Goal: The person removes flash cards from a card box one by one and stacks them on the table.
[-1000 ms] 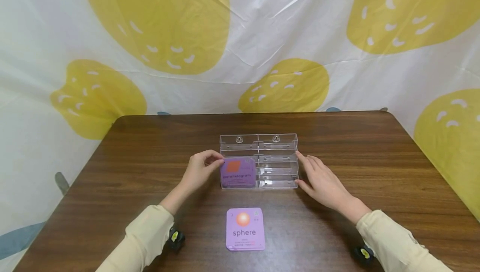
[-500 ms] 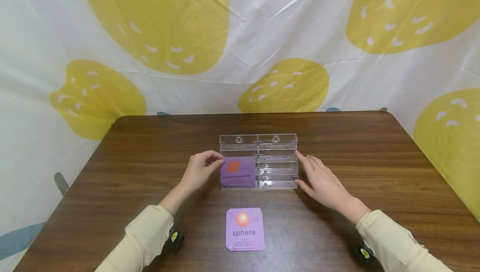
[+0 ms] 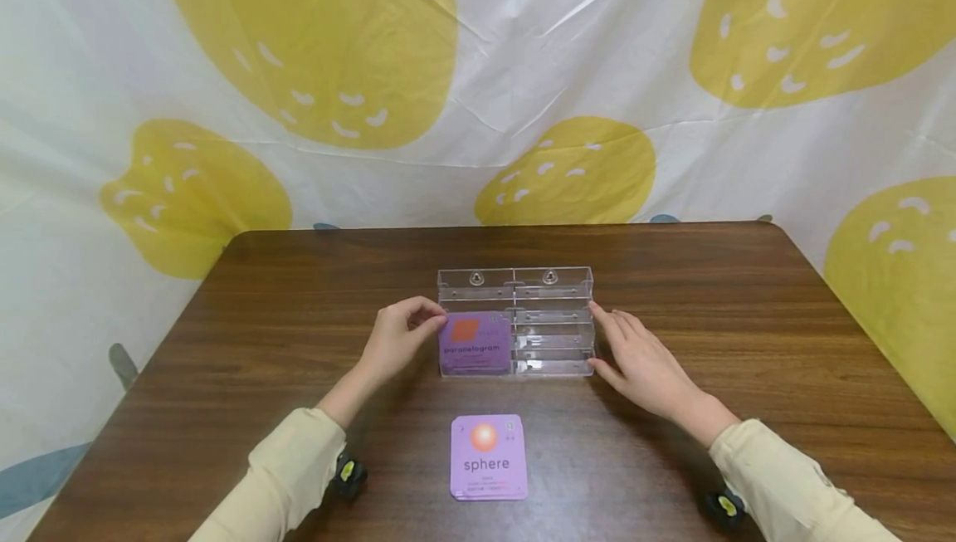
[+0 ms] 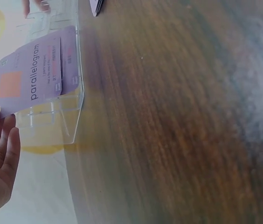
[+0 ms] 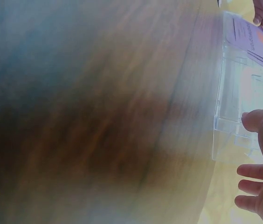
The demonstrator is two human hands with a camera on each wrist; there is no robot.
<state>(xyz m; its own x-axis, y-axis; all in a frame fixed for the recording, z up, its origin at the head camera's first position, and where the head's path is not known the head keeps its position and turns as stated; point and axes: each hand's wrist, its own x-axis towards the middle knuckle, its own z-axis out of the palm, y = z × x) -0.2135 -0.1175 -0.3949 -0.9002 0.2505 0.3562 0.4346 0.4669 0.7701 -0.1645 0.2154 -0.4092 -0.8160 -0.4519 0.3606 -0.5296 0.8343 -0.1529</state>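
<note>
My left hand pinches the upper left corner of a purple parallelogram card between thumb and fingers. In the left wrist view, the card leans in front of another purple card at the left column of a clear acrylic card holder. My right hand touches the holder's right side with its thumb and a fingertip, the fingers loosely extended. In the right wrist view, the thumb lies at the holder's near edge, the other fingers apart from it.
A stack of purple cards, the sphere card on top, lies on the brown wooden table in front of the holder. The holder's right column shows bare clear pockets. Behind the table hangs a white cloth with yellow fruit shapes.
The parallelogram card has shifted very slightly up and to the right in my left hand's pinch. Both hands and the holder stay about where they were.
</note>
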